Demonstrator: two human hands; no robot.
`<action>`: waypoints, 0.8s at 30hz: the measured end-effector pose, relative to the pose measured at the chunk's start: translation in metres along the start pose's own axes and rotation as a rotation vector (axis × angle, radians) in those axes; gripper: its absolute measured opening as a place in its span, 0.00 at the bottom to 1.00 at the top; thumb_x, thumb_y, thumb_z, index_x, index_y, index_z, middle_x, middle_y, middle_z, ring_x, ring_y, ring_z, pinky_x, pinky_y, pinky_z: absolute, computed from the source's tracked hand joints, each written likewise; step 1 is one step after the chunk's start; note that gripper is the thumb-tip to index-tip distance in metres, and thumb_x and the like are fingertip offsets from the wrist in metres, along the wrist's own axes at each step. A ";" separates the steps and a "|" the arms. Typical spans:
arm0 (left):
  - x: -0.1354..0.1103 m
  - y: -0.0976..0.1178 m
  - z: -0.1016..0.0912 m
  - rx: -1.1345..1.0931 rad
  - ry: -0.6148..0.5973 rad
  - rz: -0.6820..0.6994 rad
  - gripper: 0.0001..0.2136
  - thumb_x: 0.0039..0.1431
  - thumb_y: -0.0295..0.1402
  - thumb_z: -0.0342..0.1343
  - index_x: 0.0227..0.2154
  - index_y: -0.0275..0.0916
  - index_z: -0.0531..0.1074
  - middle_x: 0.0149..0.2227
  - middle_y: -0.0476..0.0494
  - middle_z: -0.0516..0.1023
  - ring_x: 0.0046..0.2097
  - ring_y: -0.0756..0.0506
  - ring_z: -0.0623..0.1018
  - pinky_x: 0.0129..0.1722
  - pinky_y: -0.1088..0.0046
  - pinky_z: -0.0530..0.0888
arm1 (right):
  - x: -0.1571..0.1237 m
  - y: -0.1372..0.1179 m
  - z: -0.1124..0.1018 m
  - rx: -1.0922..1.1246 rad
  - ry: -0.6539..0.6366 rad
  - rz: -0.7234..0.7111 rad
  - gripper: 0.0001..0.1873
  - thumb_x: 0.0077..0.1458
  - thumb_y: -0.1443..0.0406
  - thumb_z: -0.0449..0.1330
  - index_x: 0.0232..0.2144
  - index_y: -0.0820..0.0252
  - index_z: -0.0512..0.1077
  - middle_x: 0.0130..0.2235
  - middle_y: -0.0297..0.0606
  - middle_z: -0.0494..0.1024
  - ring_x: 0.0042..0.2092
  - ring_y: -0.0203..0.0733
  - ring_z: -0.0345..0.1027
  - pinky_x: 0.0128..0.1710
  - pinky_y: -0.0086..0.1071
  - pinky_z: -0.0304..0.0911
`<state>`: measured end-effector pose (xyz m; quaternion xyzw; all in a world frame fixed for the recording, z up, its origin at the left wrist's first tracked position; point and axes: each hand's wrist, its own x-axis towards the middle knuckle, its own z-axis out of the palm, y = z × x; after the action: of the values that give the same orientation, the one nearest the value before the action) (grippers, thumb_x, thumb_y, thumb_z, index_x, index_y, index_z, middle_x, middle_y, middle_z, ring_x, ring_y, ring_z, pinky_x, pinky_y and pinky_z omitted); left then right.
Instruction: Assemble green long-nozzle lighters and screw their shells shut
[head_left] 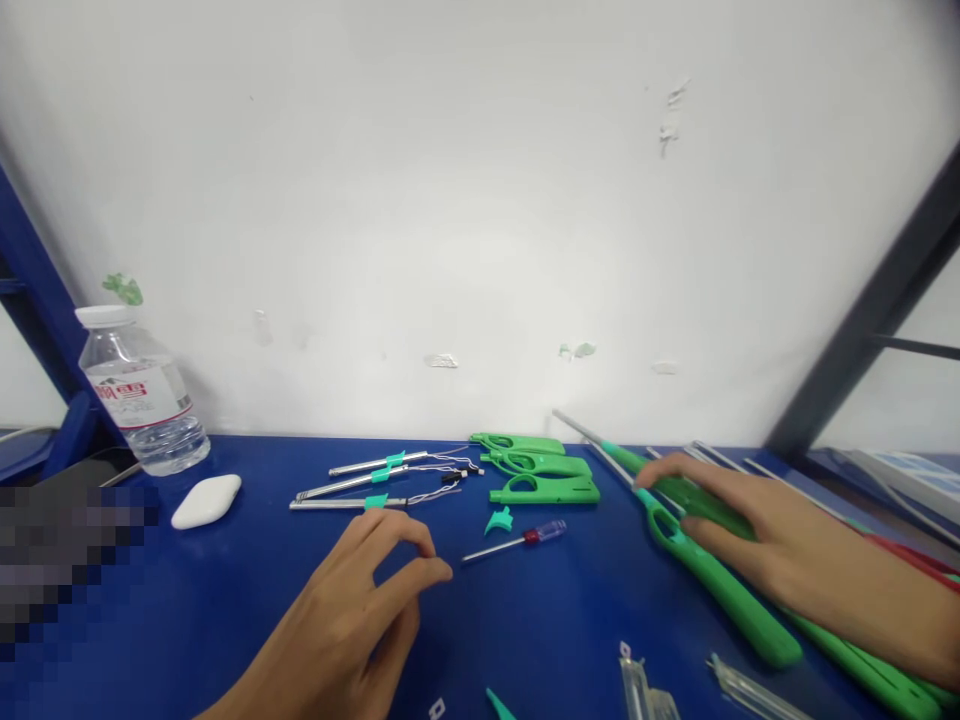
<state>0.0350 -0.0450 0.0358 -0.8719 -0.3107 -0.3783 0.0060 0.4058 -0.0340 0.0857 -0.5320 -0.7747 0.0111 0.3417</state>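
My right hand [765, 545] grips a green long-nosed gas lighter [697, 500] by its handle, the metal tube pointing up and left toward the wall. Just below it, another green lighter [735, 585] lies on the blue table. My left hand [360, 610] hovers over the table, fingers bent and apart, with nothing in it. In front of it lies a small screwdriver [525, 538] with a red and purple handle. A loose turquoise trigger [499, 520] sits behind the screwdriver. Green handle shells [547, 490] and metal tubes with wires [345, 503] are laid out farther back.
A water bottle [142, 400] and a white case [206, 502] stand at the left, near a dark blurred object [60, 540]. Clear plastic parts [637, 690] and a turquoise piece [499, 705] lie along the front edge. A white wall [450, 250] closes the back.
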 end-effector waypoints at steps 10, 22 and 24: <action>0.001 0.000 0.002 -0.006 -0.027 -0.021 0.17 0.68 0.16 0.42 0.47 0.42 0.71 0.47 0.42 0.71 0.47 0.46 0.73 0.48 0.68 0.74 | -0.028 0.019 0.027 -0.282 -0.265 0.027 0.19 0.58 0.68 0.54 0.49 0.52 0.78 0.47 0.43 0.84 0.47 0.55 0.81 0.48 0.48 0.74; 0.000 -0.007 0.002 0.022 -0.039 -0.115 0.16 0.70 0.20 0.42 0.45 0.43 0.73 0.46 0.43 0.73 0.48 0.43 0.72 0.48 0.64 0.71 | -0.006 0.028 0.050 -0.363 -0.275 -0.069 0.20 0.70 0.57 0.49 0.50 0.57 0.77 0.52 0.51 0.81 0.55 0.63 0.74 0.56 0.62 0.67; -0.001 -0.013 0.003 0.069 -0.046 -0.152 0.15 0.71 0.22 0.42 0.45 0.43 0.73 0.47 0.42 0.73 0.49 0.41 0.72 0.49 0.61 0.72 | 0.000 0.026 0.058 -0.335 -0.295 -0.128 0.23 0.72 0.54 0.48 0.57 0.55 0.74 0.61 0.49 0.75 0.64 0.60 0.67 0.63 0.60 0.62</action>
<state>0.0295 -0.0342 0.0303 -0.8536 -0.3889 -0.3465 0.0003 0.3956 -0.0027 0.0318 -0.5236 -0.8395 -0.0615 0.1316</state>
